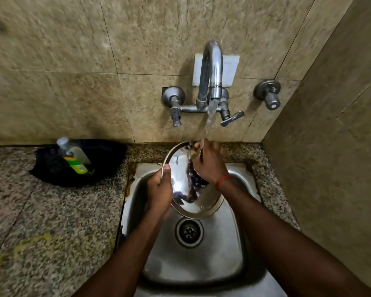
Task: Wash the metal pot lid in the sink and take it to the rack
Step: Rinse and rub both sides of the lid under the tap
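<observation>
The round metal pot lid point(181, 185) is tilted on edge above the steel sink point(229, 260), its shiny inner face toward me. My left hand point(160, 190) grips the lid's left rim, thumb on the inside. My right hand point(210, 162) lies flat against the lid's upper right part, fingers spread, under the stream of water point(208, 123) falling from the tap. Water runs down the lid's face. A red thread band circles my right wrist. No rack is in view.
A wall tap point(210, 67) with two handles hangs above the sink, and a separate valve point(268, 93) is at the right. On the speckled stone counter point(51, 211) to the left, a black bowl point(107, 159) holds a green-labelled soap bottle point(75, 157). A tiled wall closes the right side.
</observation>
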